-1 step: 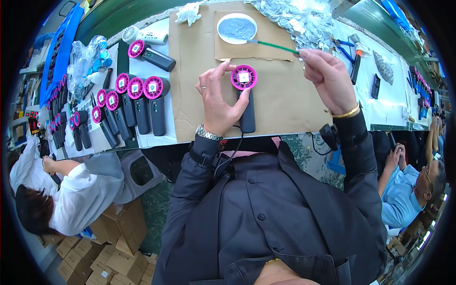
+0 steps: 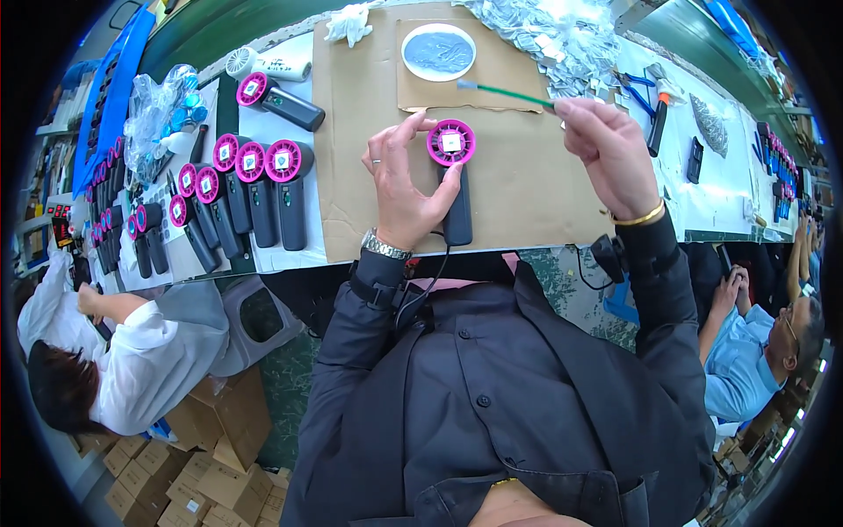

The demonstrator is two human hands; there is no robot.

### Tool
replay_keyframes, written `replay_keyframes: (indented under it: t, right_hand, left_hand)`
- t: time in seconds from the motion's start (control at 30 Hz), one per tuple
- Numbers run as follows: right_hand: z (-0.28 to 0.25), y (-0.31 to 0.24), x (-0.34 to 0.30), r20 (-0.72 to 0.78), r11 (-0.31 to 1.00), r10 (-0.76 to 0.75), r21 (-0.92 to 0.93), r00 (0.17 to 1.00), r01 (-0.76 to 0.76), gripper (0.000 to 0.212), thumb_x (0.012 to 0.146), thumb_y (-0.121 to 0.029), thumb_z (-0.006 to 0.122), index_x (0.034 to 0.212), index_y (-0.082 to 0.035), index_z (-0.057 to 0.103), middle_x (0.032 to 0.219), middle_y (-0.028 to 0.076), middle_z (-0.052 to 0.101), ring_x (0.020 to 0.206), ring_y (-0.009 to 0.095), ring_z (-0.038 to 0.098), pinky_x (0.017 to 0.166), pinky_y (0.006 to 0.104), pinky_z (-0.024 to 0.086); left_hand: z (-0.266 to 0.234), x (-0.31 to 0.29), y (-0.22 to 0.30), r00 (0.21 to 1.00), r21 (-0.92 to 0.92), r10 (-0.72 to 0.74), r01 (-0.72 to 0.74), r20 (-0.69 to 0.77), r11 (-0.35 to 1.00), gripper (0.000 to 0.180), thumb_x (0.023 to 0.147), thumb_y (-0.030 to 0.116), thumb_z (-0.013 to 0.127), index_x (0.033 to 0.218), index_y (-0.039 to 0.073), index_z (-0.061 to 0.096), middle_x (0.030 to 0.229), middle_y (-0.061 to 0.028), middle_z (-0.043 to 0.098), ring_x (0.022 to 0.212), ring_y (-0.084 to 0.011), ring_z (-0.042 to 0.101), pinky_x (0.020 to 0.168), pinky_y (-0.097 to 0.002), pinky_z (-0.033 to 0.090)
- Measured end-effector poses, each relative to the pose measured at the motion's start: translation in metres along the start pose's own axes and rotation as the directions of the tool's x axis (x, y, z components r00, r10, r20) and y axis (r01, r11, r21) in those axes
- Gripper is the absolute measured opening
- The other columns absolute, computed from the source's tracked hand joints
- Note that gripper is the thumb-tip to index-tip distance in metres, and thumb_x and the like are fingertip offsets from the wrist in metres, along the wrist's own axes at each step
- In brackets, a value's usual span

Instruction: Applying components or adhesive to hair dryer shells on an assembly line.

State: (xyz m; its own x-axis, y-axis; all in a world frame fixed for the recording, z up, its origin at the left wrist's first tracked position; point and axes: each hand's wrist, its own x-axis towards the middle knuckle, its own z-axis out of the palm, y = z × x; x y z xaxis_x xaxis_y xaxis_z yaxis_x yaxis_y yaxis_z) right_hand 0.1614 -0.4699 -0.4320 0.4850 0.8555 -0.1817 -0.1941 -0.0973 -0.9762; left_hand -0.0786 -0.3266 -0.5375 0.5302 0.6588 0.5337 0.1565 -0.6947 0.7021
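On a sheet of brown cardboard [image 2: 536, 193] lies a black handheld fan [image 2: 457, 211] with a round pink head and a white square at its centre. My left hand [image 2: 406, 183] holds the fan at its head, fingertips on the far left side and thumb on the near edge. In my right hand [image 2: 610, 154], a thin green-handled brush [image 2: 514, 94] is pinched near its end. Its pale tip points left, between the fan head and a white round dish [image 2: 407, 63] of grey paste. The brush tip touches neither the fan nor the paste.
Several similar pink-headed fans [image 2: 290, 206] stand to the left, with another fan [image 2: 294, 110] lying behind them. A heap of small silvery packets [image 2: 562, 44] sits far right of the dish. Blue-handled pliers [image 2: 639, 92] lie right. Seated co-workers [image 2: 167, 360] flank me.
My right hand has moved slightly nearer, and the brush tip has come away from the dish's near rim toward the fan head. My left hand and the fan stay where they were.
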Motion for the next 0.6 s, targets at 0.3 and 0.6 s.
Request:
replay_keyframes:
  t: [0.3,0.6]
  right_hand:
    - [0.019,0.026,-0.036,0.094,0.723,-0.403,-0.577,0.910,0.380,0.015,0.100,-0.001,0.080,0.115,0.001,0.084,0.084,-0.004,0.059,0.075,0.007,0.050,0.067,0.0243,0.038]
    - [0.022,0.037,-0.029,0.498,0.111,-0.684,-0.650,0.532,0.752,0.034,0.083,0.010,0.086,0.116,0.001,0.083,0.082,0.003,0.054,0.067,0.016,0.055,0.059,0.0338,0.043]
  left_hand:
    - [0.001,0.001,0.000,1.000,-0.001,0.015,-0.015,-0.004,1.000,0.082,0.080,0.017,0.090,0.153,0.007,0.055,0.132,-0.0047,0.071,0.128,-0.0264,0.056,0.115,-0.0447,0.033]
    - [0.002,-0.001,-0.001,1.000,-0.014,0.012,-0.012,-0.003,1.000,0.083,0.079,0.017,0.090,0.154,0.008,0.055,0.133,-0.0043,0.071,0.129,-0.0267,0.055,0.115,-0.0450,0.033]
